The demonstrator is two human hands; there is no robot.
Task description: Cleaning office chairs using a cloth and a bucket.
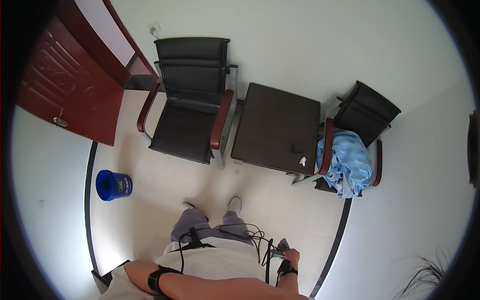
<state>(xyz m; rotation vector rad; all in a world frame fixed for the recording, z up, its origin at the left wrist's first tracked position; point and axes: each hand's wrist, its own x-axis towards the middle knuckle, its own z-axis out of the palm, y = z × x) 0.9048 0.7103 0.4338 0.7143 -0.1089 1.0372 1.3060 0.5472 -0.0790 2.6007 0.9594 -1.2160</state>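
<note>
Low at the right of the picture, my right hand [292,256] grips a crumpled grey cloth [280,248]. A black device is strapped around that wrist. My left arm [210,288] reaches across my body along the bottom edge, with a dark band around it. Its hand is out of view. Black cables [252,235] hang in loops before my waist, close to the cloth. In front of me stands a dark side table [277,122], bearing a small black object [297,148] and a crumpled white tissue [303,161].
A black armchair [183,131] stands left of the table. Another chair [365,108] at the right holds a bundle of light blue striped fabric [350,157]. A blue bucket [114,185] is on the floor by the left wall, near an open red door [71,82].
</note>
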